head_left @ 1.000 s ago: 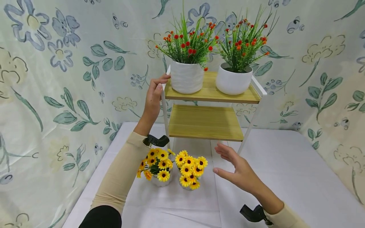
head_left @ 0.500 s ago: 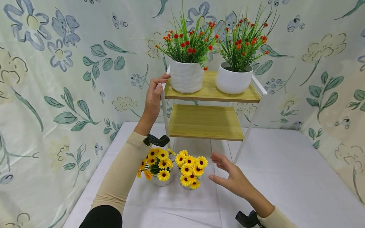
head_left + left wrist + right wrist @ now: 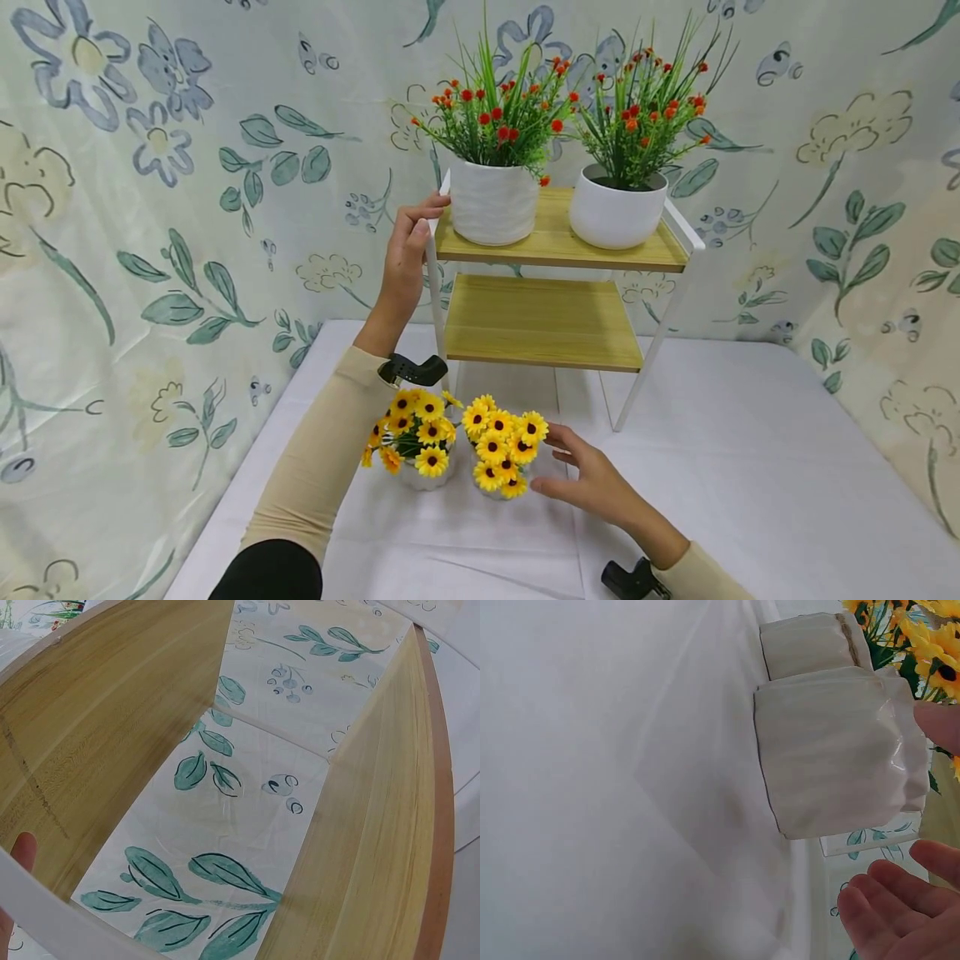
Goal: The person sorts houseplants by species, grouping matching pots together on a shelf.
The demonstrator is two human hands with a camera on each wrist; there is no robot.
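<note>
White-clothed table (image 3: 750,467), two-tier rack (image 3: 543,321) and two sunflower pots (image 3: 457,446) on it, two red-flower pots (image 3: 551,208) on top shelf

I see a ribbed white ceramic pot of red-budded green sprigs (image 3: 491,204) | beside it a smooth round white pot, same sprigs (image 3: 617,218) | small white pot of yellow sunflowers (image 3: 411,437) on white tablecloth (image 3: 750,467) | leaf-and-flower printed fabric backdrop (image 3: 187,208) behind
</note>
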